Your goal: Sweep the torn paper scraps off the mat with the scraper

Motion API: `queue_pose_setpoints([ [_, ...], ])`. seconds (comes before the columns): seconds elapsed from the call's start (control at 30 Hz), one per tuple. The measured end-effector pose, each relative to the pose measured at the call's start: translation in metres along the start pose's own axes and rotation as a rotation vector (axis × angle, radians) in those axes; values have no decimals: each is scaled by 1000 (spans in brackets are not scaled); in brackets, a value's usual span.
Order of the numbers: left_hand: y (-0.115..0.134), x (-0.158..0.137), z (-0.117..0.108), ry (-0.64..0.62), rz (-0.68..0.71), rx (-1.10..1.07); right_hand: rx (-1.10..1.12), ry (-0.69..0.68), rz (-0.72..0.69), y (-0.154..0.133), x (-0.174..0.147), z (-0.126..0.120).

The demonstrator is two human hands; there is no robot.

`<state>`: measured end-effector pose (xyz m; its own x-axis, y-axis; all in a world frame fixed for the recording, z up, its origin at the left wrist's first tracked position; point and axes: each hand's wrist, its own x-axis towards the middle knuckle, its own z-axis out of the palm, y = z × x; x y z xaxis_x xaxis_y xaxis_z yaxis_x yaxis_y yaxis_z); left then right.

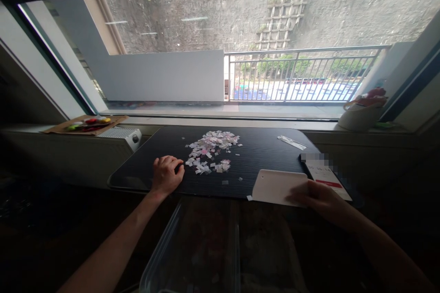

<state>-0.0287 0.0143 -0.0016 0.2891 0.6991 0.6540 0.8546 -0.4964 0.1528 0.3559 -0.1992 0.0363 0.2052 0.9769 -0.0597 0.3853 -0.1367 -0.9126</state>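
My right hand (321, 197) grips the right end of a flat, pale rectangular board (275, 186) with rounded corners and a small hole at its upper left. The board is at the front edge of the black table (254, 151). Resting on the table's left part, my left hand (167, 173) has its fingers curled in; what they hold, if anything, is hidden. Just right of it lies a loose heap of small white and pinkish paper scraps (215, 146). A few stray scraps are scattered nearby, one small piece (249, 198) by the board's lower left corner.
A phone (326, 176) lies at the table's right side, with a thin white strip (291, 142) behind it. Below the front edge stands a clear plastic bin (237, 242). A radiator (125, 137) is at left, and a white pot (360, 114) stands on the sill.
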Motion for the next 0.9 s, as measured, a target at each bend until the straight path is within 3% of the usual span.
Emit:
queue_pose_setpoints([
  [0.1, 1, 0, -1, -5, -6, -10, 66, 65, -20, -3, 3, 8],
  [0.3, 3, 0, -2, -13, -16, -7, -74, -17, -25, -7, 3, 5],
  [0.4, 3, 0, -2, -18, -21, -6, -80, 144, -70, -7, 3, 8],
  [0.53, 4, 0, -2, -34, -40, -26, -79, 357, -171, -5, 8, 41],
  [0.7, 7, -1, -3, -46, -56, -31, -56, 281, -275, -2, 13, 85],
  [0.9, 9, -1, -3, -50, -69, -43, -140, 256, -312, -4, 23, 89],
])
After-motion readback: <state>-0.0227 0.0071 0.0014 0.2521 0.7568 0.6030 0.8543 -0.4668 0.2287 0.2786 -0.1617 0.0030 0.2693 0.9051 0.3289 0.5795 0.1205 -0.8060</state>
